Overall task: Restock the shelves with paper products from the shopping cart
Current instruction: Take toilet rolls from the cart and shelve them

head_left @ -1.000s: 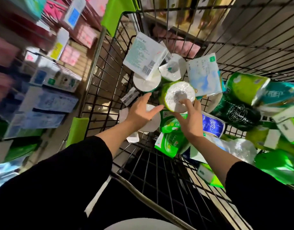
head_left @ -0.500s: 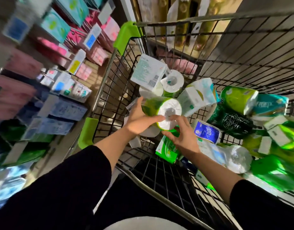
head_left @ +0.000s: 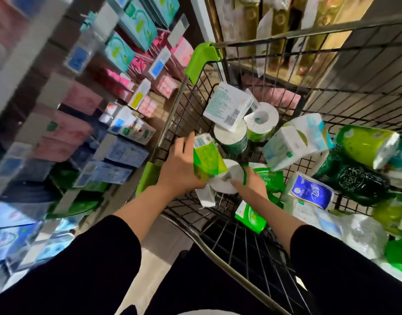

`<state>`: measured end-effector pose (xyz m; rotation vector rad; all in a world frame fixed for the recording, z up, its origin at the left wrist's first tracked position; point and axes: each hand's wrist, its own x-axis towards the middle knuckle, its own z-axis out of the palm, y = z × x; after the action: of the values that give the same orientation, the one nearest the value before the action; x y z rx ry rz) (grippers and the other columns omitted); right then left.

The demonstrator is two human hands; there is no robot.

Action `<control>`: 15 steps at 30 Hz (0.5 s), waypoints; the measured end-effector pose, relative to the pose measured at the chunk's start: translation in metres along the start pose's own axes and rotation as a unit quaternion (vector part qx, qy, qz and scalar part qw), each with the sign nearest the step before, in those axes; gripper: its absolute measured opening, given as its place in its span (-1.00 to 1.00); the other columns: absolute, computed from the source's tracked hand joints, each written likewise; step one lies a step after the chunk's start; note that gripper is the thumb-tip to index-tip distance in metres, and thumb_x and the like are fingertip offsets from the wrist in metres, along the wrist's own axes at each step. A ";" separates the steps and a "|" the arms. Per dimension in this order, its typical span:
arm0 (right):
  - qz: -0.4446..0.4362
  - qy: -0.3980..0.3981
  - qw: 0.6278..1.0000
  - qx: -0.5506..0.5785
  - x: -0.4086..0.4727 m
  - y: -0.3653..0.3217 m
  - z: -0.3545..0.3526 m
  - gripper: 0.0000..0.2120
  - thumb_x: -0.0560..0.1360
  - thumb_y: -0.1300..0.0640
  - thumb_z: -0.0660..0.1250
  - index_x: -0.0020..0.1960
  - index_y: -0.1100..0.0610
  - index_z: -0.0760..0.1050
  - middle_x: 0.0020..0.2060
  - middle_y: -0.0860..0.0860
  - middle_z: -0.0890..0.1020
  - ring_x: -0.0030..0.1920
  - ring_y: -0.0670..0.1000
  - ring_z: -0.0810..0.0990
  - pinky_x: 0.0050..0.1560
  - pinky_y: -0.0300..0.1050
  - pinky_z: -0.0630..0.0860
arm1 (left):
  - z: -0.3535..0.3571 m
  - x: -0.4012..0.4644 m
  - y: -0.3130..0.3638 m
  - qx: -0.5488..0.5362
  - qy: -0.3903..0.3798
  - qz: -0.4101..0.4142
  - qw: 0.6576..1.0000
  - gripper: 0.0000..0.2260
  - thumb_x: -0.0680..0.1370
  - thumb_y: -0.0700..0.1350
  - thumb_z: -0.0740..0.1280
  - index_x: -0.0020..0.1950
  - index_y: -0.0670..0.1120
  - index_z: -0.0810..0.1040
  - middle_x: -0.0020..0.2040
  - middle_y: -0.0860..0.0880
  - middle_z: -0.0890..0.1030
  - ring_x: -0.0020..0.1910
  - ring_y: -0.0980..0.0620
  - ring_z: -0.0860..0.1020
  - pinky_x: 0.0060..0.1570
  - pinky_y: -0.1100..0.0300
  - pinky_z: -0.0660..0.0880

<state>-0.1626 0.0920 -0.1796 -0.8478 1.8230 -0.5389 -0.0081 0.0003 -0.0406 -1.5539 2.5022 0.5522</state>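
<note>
At the center of the frame, over the wire shopping cart (head_left: 275, 71), the left hand (head_left: 180, 169) wraps its fingers around a green-wrapped paper roll (head_left: 212, 164). Just right of it, the right hand (head_left: 252, 187) touches the roll's white end with its fingertips. More paper packs (head_left: 295, 142) fill the cart on the right. Blurred shelves (head_left: 86, 105) stand at the upper left.

the shelves (head_left: 66, 123) left of the cart (head_left: 309, 45) are smeared with blur; their tags and box print cannot be read. the left hand (head_left: 179, 169) covers the near side of the green roll (head_left: 206, 160), and its fingertips are out of sight behind it. packs (head_left: 399, 253) at the cart's right run off the frame edge. print on the white pack (head_left: 227, 108) is too small to read.
</note>
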 end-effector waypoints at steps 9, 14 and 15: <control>0.043 0.022 0.998 -0.047 0.026 -0.016 0.013 -0.53 0.50 0.01 0.38 0.31 0.18 0.36 0.06 0.24 0.60 0.06 0.25 0.59 -0.06 0.00 0.51 | 0.001 0.006 -0.009 -0.014 -0.039 -0.001 0.999 0.19 0.20 0.07 0.63 0.58 -0.13 -0.09 0.44 -0.11 0.17 0.35 -0.08 0.24 0.23 0.09 0.35; 0.036 0.085 0.995 0.030 -0.004 -0.007 -0.010 -0.58 0.53 0.05 0.36 0.31 0.18 0.38 0.09 0.22 0.60 0.07 0.21 0.57 -0.10 -0.10 0.40 | 0.003 -0.003 -0.016 -0.081 0.039 0.006 0.996 0.12 0.17 0.02 0.64 0.55 -0.21 0.07 0.39 -0.17 0.26 0.35 -0.09 0.29 0.28 0.23 0.27; 0.027 0.097 0.995 0.025 -0.010 -0.007 -0.017 -0.58 0.56 0.07 0.33 0.35 0.19 0.35 0.11 0.23 0.59 0.08 0.23 0.57 -0.08 -0.10 0.40 | 0.004 -0.003 -0.018 -0.095 0.056 0.005 0.994 0.10 0.15 0.04 0.64 0.53 -0.23 0.12 0.36 -0.17 0.30 0.33 -0.07 0.31 0.29 0.25 0.26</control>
<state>-0.1737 0.0948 -0.1616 -0.7317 1.9938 -0.6475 0.0093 -0.0026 -0.0470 -1.6809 2.6082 0.7440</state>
